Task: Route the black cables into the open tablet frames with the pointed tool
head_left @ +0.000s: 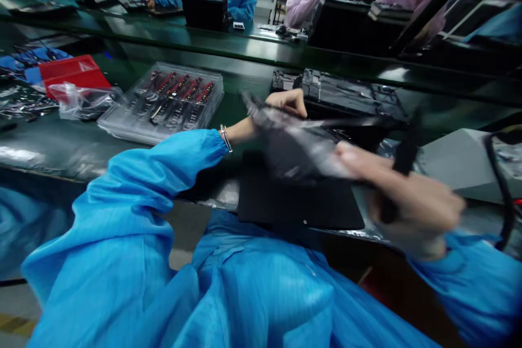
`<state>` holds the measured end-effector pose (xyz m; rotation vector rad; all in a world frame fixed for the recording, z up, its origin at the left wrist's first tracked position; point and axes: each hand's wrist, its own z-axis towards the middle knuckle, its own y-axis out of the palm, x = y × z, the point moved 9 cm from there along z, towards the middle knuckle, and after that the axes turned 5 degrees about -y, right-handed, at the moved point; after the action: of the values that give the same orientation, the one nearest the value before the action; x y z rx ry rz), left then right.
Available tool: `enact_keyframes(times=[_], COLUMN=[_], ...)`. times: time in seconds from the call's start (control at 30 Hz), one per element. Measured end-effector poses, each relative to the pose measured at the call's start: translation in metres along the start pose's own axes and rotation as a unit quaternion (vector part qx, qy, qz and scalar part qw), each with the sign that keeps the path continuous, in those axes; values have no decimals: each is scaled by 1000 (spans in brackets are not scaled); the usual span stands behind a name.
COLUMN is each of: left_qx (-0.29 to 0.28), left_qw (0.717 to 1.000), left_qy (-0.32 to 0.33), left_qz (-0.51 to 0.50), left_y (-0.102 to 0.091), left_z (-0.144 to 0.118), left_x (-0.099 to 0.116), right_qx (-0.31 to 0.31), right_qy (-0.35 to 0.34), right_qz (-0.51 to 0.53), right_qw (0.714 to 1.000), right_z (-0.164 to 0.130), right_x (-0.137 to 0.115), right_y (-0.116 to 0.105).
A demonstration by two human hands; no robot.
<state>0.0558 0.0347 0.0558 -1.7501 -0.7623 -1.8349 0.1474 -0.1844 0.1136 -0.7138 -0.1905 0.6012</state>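
Observation:
A thin dark panel with shiny clear film point(291, 144), smeared by motion, is held up between my hands. My left hand point(289, 102) curls its fingers at the panel's far upper edge. At its right end, my right hand point(411, 196) pinches the shiny film side with thumb and fingers. A black stick-like object point(405, 144), too blurred to name, also runs through my right hand. Below lies a flat black plate point(302, 204) with a small hole near its front edge, overhanging the bench edge.
A clear plastic tray point(163, 133) of red-and-black cable parts stands left, beside a red bin point(75, 76) and a plastic bag point(84, 100). Black device housings point(350, 92) lie behind my hands. A grey box point(460, 160) stands right. Co-workers in blue and pink sit across the line.

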Motion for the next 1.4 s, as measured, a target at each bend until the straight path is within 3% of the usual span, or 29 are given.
enact_keyframes(times=[0.07,0.13,0.2,0.23,0.33,0.43,0.53,0.63,0.77,0.83,0.9,1.0,1.13,1.27,1.33,1.4], left_qx=[-35,-71,-50,-30,-14,-22,5,37,63,98,172,301,424,445,462,440], left_qw=[999,996,980,956,848,807,821,867,955,971,965,939,892,866,842,826], left_qy=[16,19,24,20,-23,-40,-30,-61,-167,-191,-191,-153,-82,22,40,69], left_qz=[10,51,192,291,530,588,570,493,238,100,42,67,138,229,274,345], left_y=[0,-7,-27,-39,-66,-71,-67,-62,-44,-35,-41,-77,-154,-243,-290,-320], left_z=[0,-6,-16,-24,-52,-84,-106,-117,-134,-146,-160,-181,-184,-124,-84,-42], left_x=[-15,-31,-43,-47,-55,-59,-64,-73,-78,-68,-49,-6,63,115,126,136], right_qx=[-58,-86,-102,-111,-130,-149,-157,-162,-139,-111,-88,-69,-50,-34,-23,-20], right_qy=[-89,-112,-119,-122,-106,-93,-105,-115,-125,-126,-131,-154,-198,-161,-122,-89], right_qz=[21,15,-3,-7,-4,13,38,48,37,44,59,70,67,71,73,72], right_qw=[994,990,988,986,986,984,981,979,982,985,986,983,977,984,990,993], right_z=[-15,-34,-52,-60,-76,-81,-81,-81,-76,-70,-60,-43,-26,-20,-22,-25], right_x=[-20,-26,-26,-25,-22,-22,-25,-27,-30,-32,-35,-38,-30,0,16,28], right_y=[22,37,44,46,49,57,65,72,76,79,83,91,93,91,90,89])
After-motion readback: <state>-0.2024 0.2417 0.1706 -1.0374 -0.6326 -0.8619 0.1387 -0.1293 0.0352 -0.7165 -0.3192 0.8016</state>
